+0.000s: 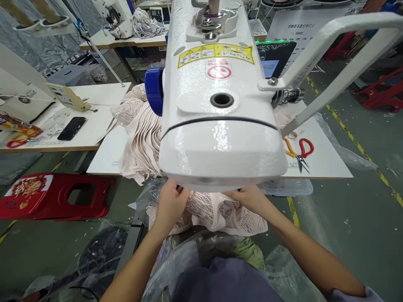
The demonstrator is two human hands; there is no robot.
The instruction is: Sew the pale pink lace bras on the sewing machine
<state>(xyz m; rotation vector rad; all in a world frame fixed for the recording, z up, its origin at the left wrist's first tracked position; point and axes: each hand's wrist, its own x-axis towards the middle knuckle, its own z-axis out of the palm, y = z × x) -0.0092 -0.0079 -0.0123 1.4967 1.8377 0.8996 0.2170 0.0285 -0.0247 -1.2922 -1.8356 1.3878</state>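
A white sewing machine (220,147) fills the middle of the view, with its rounded front end over my hands. Below it hangs a pale pink lace garment (217,212), with patterned panels and plain edging. My left hand (172,203) is closed on the garment's left part, thumb and fingers bent together. On the other side, my right hand (252,199) grips its upper right edge, the fingertips partly tucked under the machine head. The needle area is hidden behind the machine's front.
Stacked pale pink pieces (143,138) lie left of the machine. Scissors (300,153) with red and yellow handles rest on the right tabletop. A phone (71,128) lies on the left table, above a red stool (56,196). Clear plastic (185,260) covers my lap area.
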